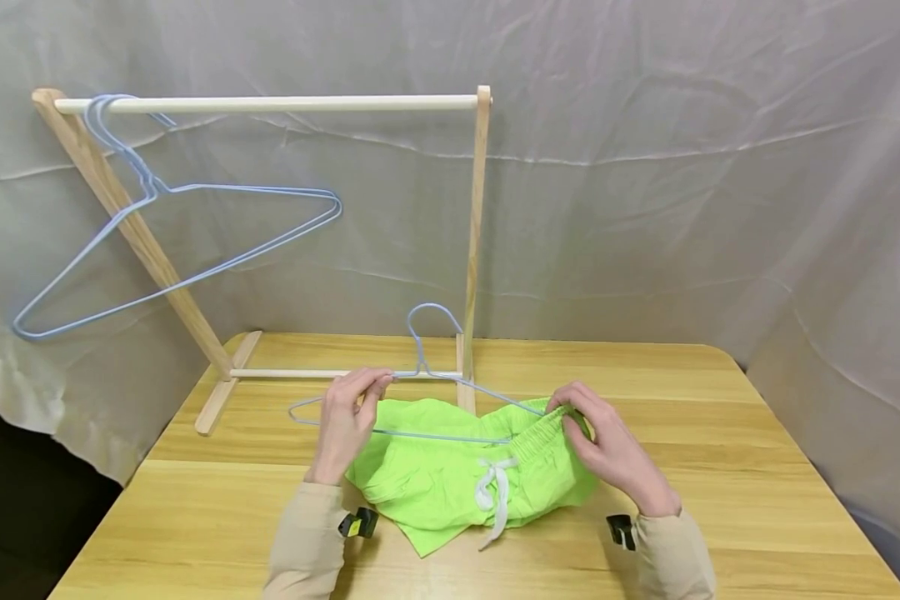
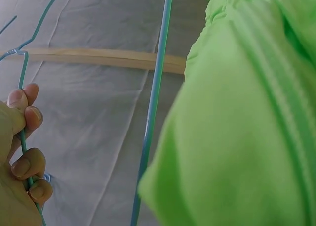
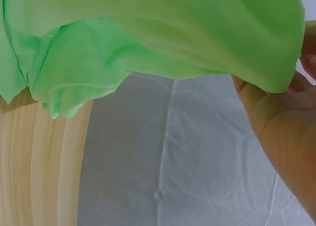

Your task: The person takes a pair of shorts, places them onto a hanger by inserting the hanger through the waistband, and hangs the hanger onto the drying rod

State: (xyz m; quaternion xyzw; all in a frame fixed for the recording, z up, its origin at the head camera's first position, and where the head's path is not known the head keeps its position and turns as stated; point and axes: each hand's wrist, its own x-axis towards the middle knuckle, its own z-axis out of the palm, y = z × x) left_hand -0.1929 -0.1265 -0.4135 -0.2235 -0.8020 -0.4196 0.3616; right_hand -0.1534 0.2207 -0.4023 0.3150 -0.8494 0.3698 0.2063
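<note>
the shorts (image 1: 435,487) sit at 6 o'clock in the head view, over the table (image 1: 720,467); they look light, soft and apt to sag, so the gathered waistband (image 1: 542,433) should be your surest hold. your right hand (image 1: 613,442) pinches it at their 2 o'clock. your left hand (image 1: 346,421) has fingers clamped on the thin, probably springy hanger (image 1: 442,436), at 8 o'clock from its neck; its far end enters the waistband. the rack (image 1: 270,104) stands towards 11 o'clock.

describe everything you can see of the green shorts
The shorts are lime green, of thin-looking cloth, with a gathered waistband and a looped white drawstring in front. They are rumpled over the table; contact with it is unclear. The right hand grips the waistband, and one end of the blue hanger sits inside it.
</note>
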